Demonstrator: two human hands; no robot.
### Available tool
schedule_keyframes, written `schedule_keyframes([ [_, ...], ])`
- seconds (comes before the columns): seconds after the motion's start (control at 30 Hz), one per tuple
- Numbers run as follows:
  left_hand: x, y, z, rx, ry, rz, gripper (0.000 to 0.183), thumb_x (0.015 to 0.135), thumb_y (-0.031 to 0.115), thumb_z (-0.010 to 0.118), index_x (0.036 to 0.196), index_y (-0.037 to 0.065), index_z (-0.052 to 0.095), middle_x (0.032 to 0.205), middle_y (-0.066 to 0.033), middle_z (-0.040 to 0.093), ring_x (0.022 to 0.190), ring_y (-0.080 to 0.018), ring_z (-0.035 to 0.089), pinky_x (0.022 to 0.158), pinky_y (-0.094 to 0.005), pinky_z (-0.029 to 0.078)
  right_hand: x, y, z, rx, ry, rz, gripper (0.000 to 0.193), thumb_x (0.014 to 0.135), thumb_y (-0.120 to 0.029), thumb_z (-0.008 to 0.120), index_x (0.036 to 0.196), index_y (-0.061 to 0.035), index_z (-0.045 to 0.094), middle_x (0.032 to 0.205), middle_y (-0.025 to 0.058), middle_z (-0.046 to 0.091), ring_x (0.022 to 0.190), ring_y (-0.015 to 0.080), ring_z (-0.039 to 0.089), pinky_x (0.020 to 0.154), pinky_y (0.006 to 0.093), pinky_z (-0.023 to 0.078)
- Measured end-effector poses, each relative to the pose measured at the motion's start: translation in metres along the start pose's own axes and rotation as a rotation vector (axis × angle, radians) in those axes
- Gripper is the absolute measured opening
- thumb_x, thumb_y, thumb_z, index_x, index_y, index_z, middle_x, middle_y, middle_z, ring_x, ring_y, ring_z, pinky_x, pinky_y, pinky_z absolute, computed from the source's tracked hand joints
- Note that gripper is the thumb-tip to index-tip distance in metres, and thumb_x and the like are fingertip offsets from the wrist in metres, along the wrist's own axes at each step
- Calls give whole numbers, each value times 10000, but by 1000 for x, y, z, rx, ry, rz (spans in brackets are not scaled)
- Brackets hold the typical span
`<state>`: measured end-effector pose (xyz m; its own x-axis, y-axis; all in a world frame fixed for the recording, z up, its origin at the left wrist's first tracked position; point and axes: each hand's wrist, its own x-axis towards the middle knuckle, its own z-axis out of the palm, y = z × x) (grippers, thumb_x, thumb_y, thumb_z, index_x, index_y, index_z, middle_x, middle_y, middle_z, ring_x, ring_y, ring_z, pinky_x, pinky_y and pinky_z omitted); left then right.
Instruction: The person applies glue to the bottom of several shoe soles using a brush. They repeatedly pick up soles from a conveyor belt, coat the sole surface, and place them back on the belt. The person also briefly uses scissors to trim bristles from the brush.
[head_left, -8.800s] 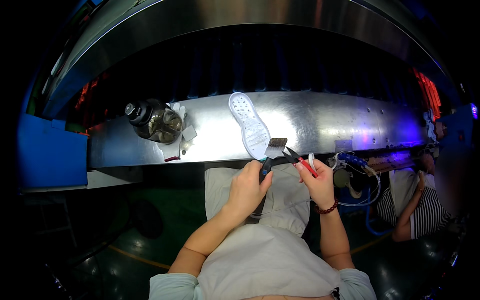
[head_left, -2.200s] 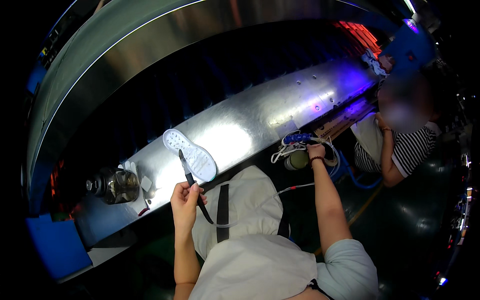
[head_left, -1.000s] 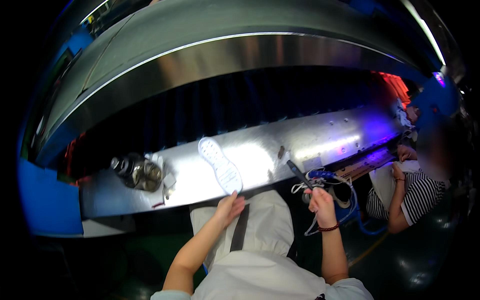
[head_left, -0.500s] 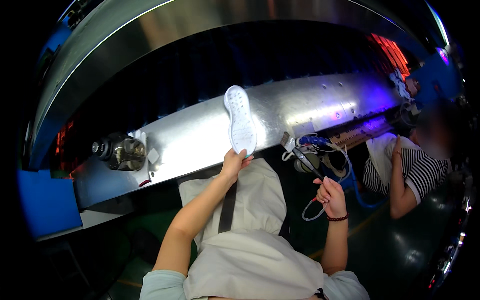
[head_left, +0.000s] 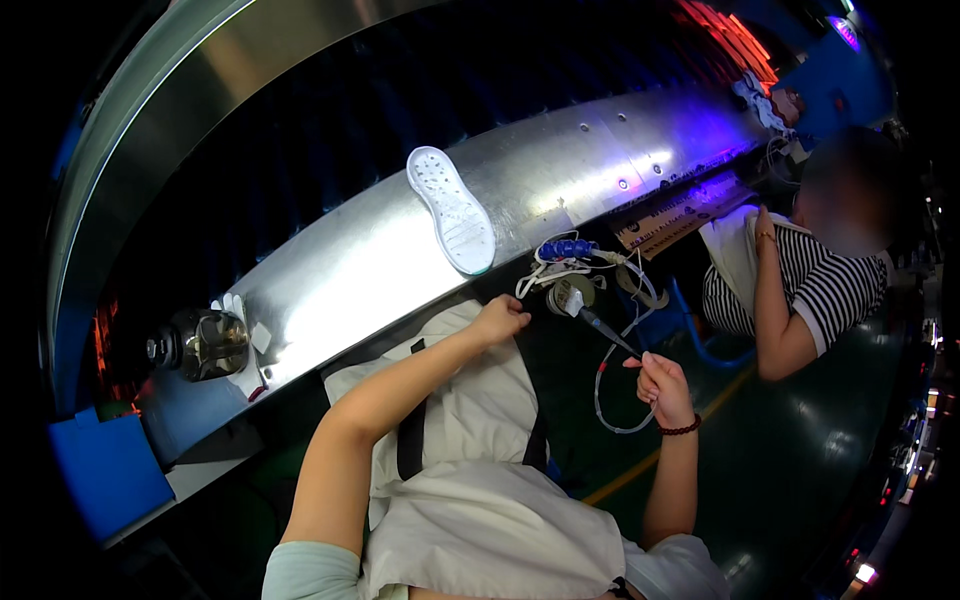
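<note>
A white shoe sole (head_left: 455,215) lies on the metal ledge, tilted with its toe end away from me and its heel near the front edge. My left hand (head_left: 500,320) is just below the heel, off the sole; it holds nothing and its fingers are loosely bent. My right hand (head_left: 662,385) grips a flat brush (head_left: 606,330) by its dark handle. The bristle end is at a small round pot (head_left: 580,290) beside the ledge; whether it touches the pot I cannot tell. A thin clear tube (head_left: 600,395) loops beside my right hand.
A dark see-through bottle (head_left: 212,345) stands on the ledge's left end. Blue and white coiled hoses (head_left: 566,250) hang at the ledge's front edge, near a cardboard box (head_left: 680,215). A co-worker in a striped shirt (head_left: 830,280) sits at the right. A curved metal hood (head_left: 190,90) arches above.
My left hand has let go of the sole, which now rests on the ledge, and moved right. The brush has dipped to the pot. The whole view has turned somewhat.
</note>
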<state>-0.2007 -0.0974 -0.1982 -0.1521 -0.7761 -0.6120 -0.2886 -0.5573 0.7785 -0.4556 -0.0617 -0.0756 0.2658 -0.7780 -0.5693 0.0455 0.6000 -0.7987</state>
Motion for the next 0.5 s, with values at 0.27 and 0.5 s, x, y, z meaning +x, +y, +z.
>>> schedule_keyframes([
  [0.27,28,29,34,822,226,612,537,642,229,637,1091,60,396,1125,-127,410,1007,-276,425,827,-340,373,-2,7,-23,-112,172,18,277,850,-225,411,808,13,548,423,-66,311,349,14,251,353,158,216],
  [0.5,53,42,63,1073,136,643,672,598,215,663,1177,111,338,1171,-154,355,1052,-304,383,865,-352,350,-7,18,-31,-241,277,-19,244,834,-204,452,806,2,579,445,-91,296,379,-2,225,363,169,150],
])
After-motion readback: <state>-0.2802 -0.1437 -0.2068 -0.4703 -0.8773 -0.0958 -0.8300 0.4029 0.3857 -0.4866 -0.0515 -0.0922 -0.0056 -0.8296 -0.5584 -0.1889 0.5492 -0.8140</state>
